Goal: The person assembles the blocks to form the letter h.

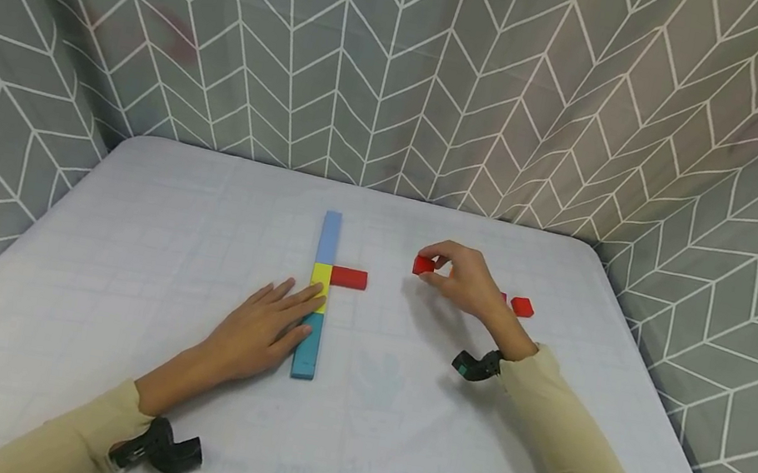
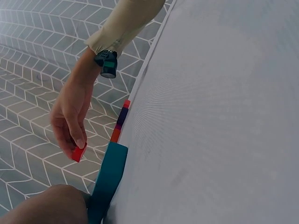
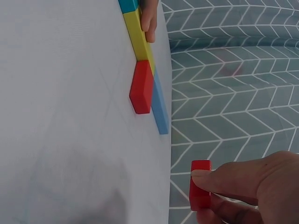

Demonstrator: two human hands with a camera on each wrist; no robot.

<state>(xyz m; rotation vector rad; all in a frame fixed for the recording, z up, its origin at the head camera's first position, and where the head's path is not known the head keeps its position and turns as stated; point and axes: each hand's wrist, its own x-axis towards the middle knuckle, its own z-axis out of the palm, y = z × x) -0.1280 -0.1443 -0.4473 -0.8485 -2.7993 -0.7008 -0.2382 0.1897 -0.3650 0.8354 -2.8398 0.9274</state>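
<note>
A light blue block [image 1: 329,236], a yellow block [image 1: 322,274] and a teal block [image 1: 305,360] lie end to end in a straight line on the table. From the yellow block's upper right side a red block [image 1: 350,278] sticks out at a right angle. My left hand [image 1: 259,332] rests with extended fingers on the yellow and teal blocks, covering part of them. Raised over the table to the right, my right hand [image 1: 464,279] pinches another small red block [image 3: 201,184] between thumb and fingers.
Behind the right hand sit one more red block [image 1: 522,307], a purple block [image 2: 122,117] and an orange block [image 2: 115,135]. A white cloth covers the table [image 1: 374,439]. Patterned grey curtains [image 1: 409,64] hang along the far edge and right side.
</note>
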